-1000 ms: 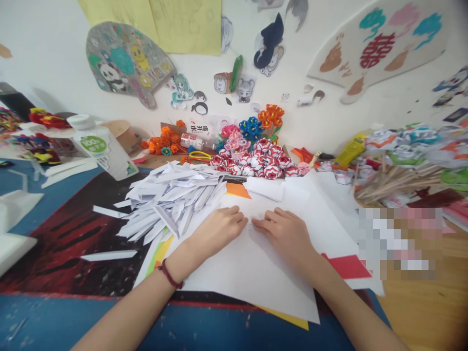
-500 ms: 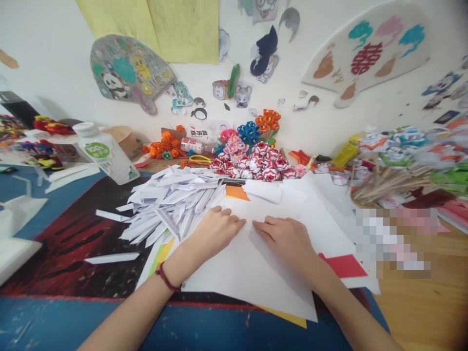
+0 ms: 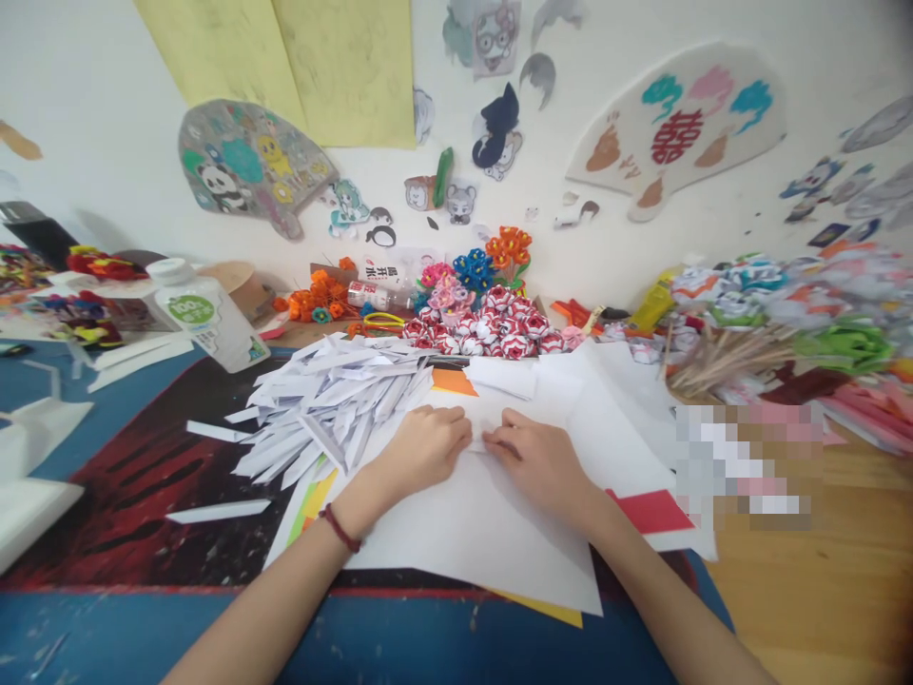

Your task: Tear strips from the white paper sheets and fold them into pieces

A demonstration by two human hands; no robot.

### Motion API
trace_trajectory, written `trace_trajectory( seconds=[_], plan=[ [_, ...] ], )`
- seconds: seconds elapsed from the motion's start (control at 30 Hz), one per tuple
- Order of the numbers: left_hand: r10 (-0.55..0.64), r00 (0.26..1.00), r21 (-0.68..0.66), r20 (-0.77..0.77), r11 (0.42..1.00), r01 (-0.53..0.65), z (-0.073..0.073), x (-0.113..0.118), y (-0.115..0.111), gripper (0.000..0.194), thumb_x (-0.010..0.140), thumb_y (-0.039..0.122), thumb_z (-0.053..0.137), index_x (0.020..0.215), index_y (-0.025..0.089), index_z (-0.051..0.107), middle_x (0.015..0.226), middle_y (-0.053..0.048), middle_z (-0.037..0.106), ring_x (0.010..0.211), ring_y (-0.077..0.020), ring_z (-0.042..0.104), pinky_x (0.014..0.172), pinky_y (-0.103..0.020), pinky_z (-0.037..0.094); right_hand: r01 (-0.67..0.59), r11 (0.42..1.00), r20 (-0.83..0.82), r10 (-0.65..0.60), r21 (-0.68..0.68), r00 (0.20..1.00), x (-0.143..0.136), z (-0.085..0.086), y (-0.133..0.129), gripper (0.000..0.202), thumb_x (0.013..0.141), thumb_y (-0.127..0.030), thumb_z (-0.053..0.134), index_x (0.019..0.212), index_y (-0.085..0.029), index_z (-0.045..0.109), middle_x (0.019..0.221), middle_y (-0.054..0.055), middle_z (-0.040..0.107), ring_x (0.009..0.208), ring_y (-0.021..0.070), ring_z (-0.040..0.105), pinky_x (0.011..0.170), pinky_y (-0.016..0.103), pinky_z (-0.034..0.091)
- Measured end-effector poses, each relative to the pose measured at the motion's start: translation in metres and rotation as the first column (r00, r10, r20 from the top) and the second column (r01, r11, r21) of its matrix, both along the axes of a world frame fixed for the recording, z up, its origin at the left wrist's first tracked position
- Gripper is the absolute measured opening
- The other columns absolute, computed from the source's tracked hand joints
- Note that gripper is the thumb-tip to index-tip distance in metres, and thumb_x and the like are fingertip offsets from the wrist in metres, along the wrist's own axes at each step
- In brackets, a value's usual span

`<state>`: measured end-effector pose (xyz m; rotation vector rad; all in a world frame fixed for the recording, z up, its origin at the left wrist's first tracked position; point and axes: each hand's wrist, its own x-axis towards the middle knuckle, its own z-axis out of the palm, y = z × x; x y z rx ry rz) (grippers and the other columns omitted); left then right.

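A small piece of white paper (image 3: pixel 478 438) lies between my two hands, hard to tell from the white sheets (image 3: pixel 456 533) beneath it. My left hand (image 3: pixel 434 445) is closed, its fingers curled and pressed on the left part of this piece. Thumb and forefinger of my right hand (image 3: pixel 534 455) pinch its right end. A dark red bracelet (image 3: pixel 340 529) circles my left wrist. Left of my hands is a heap of folded white paper strips (image 3: pixel 328 400). Just beyond them lie an orange paper piece (image 3: pixel 454 381) and a folded white paper (image 3: pixel 503 376).
A white bottle (image 3: pixel 206 319) stands tilted at the back left. Red-and-white paper flowers (image 3: pixel 492 323) are piled along the wall. A red paper piece (image 3: pixel 652 512) sticks out beside my right forearm. Thin wooden sticks (image 3: pixel 728 362) lie at the right.
My fingers have gone from pressing outstretched on the paper to curling and pinching it. Both hands have come slightly closer together. The camera view has tilted up a little.
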<state>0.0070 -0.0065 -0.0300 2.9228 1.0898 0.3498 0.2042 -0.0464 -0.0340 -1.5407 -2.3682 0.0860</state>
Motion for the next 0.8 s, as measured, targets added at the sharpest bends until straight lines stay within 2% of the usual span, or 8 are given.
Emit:
trace_trajectory(
  seconds=[0.07,0.2,0.27,0.37,0.47,0.57,0.8],
  plan=[
    [0.052,0.994,-0.043,0.093,0.998,-0.048,-0.004,0.0,0.004,0.012,0.089,0.024,0.049,0.085,0.018,0.058,0.082,-0.002,0.06,0.075,-0.0158,0.057,0.066,-0.029,0.04,0.029,0.998,-0.09,-0.034,-0.05,0.995,0.001,0.0,0.002,0.021,0.093,-0.027,0.048,0.082,-0.023,0.065,0.079,-0.002,0.056,0.066,0.0108,0.055,0.057,0.025,0.03],
    [0.101,0.969,-0.154,0.227,0.986,-0.066,-0.009,0.0,0.009,0.008,0.082,0.022,0.061,0.089,0.019,0.058,0.086,-0.001,0.06,0.086,-0.0171,0.055,0.074,-0.029,0.042,0.035,0.993,-0.227,-0.06,-0.113,0.972,0.002,0.0,0.007,0.006,0.087,-0.026,0.058,0.086,-0.023,0.063,0.088,-0.003,0.059,0.076,0.0123,0.058,0.065,0.025,0.036],
    [0.107,0.958,-0.196,0.267,0.979,-0.055,-0.01,0.0,0.011,0.009,0.08,0.02,0.062,0.087,0.018,0.057,0.085,-0.001,0.06,0.086,-0.0169,0.054,0.076,-0.029,0.043,0.038,0.992,-0.257,-0.068,-0.12,0.964,0.002,0.0,0.008,0.007,0.084,-0.024,0.061,0.09,-0.024,0.062,0.09,-0.002,0.06,0.081,0.0138,0.058,0.068,0.026,0.037],
    [0.097,0.956,-0.223,0.275,0.974,-0.035,-0.01,0.002,0.009,0.006,0.081,0.018,0.059,0.086,0.017,0.057,0.085,-0.002,0.061,0.083,-0.0167,0.055,0.074,-0.029,0.043,0.024,0.991,-0.28,-0.061,-0.133,0.958,0.002,-0.002,0.01,0.005,0.082,-0.022,0.062,0.086,-0.022,0.062,0.087,-0.001,0.06,0.083,0.0155,0.057,0.069,0.026,0.039],
    [0.057,0.975,-0.179,0.215,0.984,-0.019,-0.006,0.005,0.004,0.006,0.086,0.02,0.055,0.09,0.017,0.058,0.087,-0.003,0.062,0.084,-0.017,0.055,0.073,-0.03,0.041,-0.021,0.99,-0.314,-0.024,-0.137,0.949,0.001,-0.004,0.012,0.001,0.082,-0.02,0.06,0.082,-0.021,0.061,0.084,0.0,0.06,0.08,0.0154,0.057,0.068,0.026,0.04],
    [-0.002,0.993,-0.077,0.122,0.997,0.011,-0.002,0.008,0.0,0.013,0.091,0.026,0.05,0.089,0.017,0.058,0.085,-0.003,0.062,0.083,-0.0179,0.053,0.072,-0.032,0.037,-0.051,0.994,-0.311,0.017,-0.101,0.95,-0.001,-0.005,0.012,0.003,0.084,-0.02,0.059,0.084,-0.021,0.061,0.082,0.0,0.061,0.078,0.0154,0.057,0.068,0.027,0.041],
    [-0.044,0.999,0.088,0.009,0.995,0.043,0.006,-0.001,0.005,0.017,0.091,0.028,0.051,0.083,0.016,0.06,0.079,-0.003,0.062,0.082,-0.0183,0.05,0.069,-0.033,0.03,-0.142,0.985,-0.098,0.152,0.102,0.983,0.003,-0.005,0.016,0.016,0.09,-0.017,0.052,0.078,-0.017,0.062,0.078,0.004,0.061,0.078,0.0171,0.055,0.072,0.029,0.041]
  ],
)
